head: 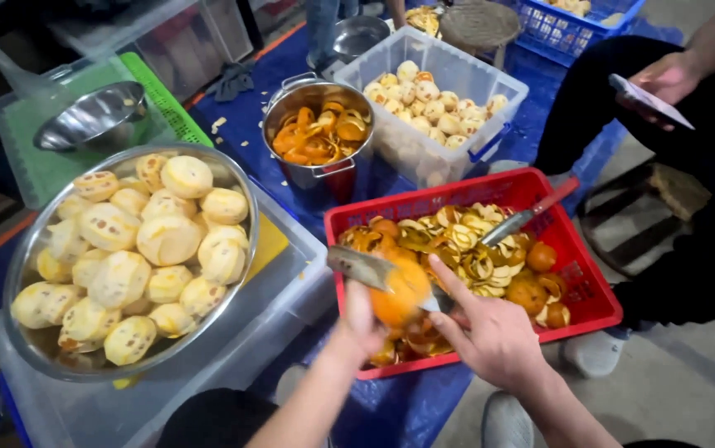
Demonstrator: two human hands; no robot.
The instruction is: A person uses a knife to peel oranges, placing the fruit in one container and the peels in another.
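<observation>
My left hand (363,322) holds an orange (401,292) over the near edge of a red plastic basket (594,290). My right hand (490,332) grips a knife (359,265); its flat blade lies across the top of the orange and points left. The basket holds curled orange peels (465,245) and a few whole oranges (526,292). A second knife (532,212) with a red handle rests on the peels at the basket's far side.
A big steel bowl of peeled fruit (138,249) sits on a clear bin at left. Behind are a pot of peels (318,133), a clear tub of peeled fruit (432,99), a small steel bowl (92,116) and a blue crate (569,29). Another person at right holds a phone (649,101).
</observation>
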